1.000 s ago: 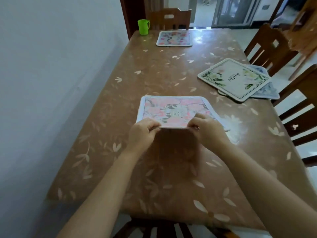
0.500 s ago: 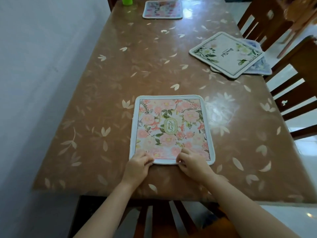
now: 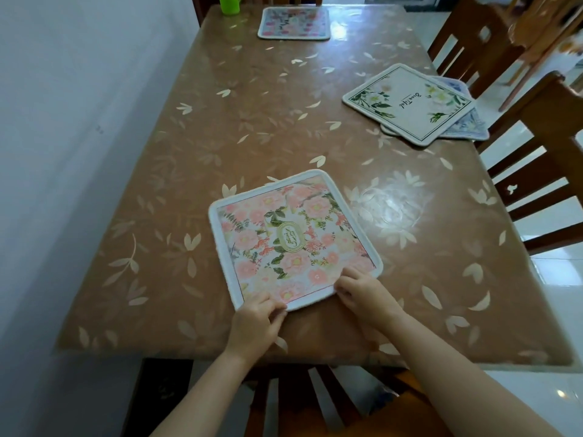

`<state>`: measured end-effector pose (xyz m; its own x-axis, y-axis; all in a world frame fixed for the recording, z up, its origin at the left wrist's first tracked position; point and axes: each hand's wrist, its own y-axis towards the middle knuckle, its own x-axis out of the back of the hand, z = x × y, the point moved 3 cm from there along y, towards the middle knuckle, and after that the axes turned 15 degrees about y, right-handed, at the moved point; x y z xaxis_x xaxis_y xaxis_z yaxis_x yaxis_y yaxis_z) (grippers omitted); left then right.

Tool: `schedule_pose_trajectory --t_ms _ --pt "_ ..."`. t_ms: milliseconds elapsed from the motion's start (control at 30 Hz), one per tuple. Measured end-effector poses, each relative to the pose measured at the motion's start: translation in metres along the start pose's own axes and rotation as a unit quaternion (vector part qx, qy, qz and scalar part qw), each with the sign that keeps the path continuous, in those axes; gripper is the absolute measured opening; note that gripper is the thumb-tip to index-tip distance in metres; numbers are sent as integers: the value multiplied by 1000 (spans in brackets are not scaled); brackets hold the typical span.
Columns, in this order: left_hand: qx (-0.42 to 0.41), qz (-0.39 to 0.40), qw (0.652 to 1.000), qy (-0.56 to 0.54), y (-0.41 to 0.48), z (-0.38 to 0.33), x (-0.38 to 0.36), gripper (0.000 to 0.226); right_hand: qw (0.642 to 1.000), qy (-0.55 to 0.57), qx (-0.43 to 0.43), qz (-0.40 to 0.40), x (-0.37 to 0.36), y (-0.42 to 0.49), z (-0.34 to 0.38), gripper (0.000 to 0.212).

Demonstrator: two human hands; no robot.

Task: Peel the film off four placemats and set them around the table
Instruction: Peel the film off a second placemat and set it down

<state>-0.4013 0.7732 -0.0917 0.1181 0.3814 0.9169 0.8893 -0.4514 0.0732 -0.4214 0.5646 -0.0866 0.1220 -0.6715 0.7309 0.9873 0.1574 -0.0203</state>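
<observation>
A pink floral placemat [image 3: 293, 238] with a white border lies flat near the table's front edge, turned a little askew. My left hand [image 3: 255, 323] pinches its near left corner and my right hand [image 3: 362, 290] grips its near right edge. A second pink floral placemat [image 3: 293, 23] lies at the far end. At the right edge a white placemat with green leaves [image 3: 410, 104] rests on top of a blue one [image 3: 470, 124]. I cannot make out any film.
The brown table [image 3: 252, 121] has a glossy leaf-patterned cover. A green cup [image 3: 229, 3] stands at the far left corner. Wooden chairs [image 3: 542, 146] line the right side, and one chair [image 3: 303, 402] is under the near edge. A white wall runs along the left.
The pink placemat went from lifted at its near edge to flat on the table, then rotated slightly so its right side sits farther away. Both hands stayed on its near edge.
</observation>
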Motion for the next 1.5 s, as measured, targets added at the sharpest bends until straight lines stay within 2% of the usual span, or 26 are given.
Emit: schedule_pose_trajectory --t_ms 67,100,200,333,500,633,767,900,1033,1233,1400,1500 --pt "-2 -4 1000 -14 -1 -10 -1 12 999 -4 13 -39 7 2 1 2" --pt "5 -10 1000 -28 1 -15 -1 11 999 -9 17 -46 9 3 3 6" --pt "48 -25 995 -83 9 -26 -2 6 997 -23 58 -37 4 5 17 16" --pt "67 -16 993 -95 10 -31 -4 5 996 4 87 -23 -7 8 36 14" --pt "23 -21 997 -74 0 -23 0 12 996 -17 92 -15 3 14 33 16" --pt "66 -17 982 -174 -3 -14 7 16 998 -19 44 -38 19 12 10 11" --pt "47 -4 985 -168 4 -22 7 8 997 -4 -21 -74 32 7 -8 3" --pt "60 -14 981 -182 17 -35 3 7 999 11 -21 -36 33 0 -1 5" --pt "28 -6 982 -188 28 -56 -8 7 999 48 -4 -5 32 -9 10 6" --pt "-32 16 986 -160 33 -70 -27 4 995 43 -90 -10 43 -21 -11 11" --pt "-28 21 996 -85 32 -51 -34 13 984 70 -144 -72 65 -31 -35 17" --pt "-29 28 997 -64 34 -43 -36 17 981 79 -158 -80 70 -31 -42 17"
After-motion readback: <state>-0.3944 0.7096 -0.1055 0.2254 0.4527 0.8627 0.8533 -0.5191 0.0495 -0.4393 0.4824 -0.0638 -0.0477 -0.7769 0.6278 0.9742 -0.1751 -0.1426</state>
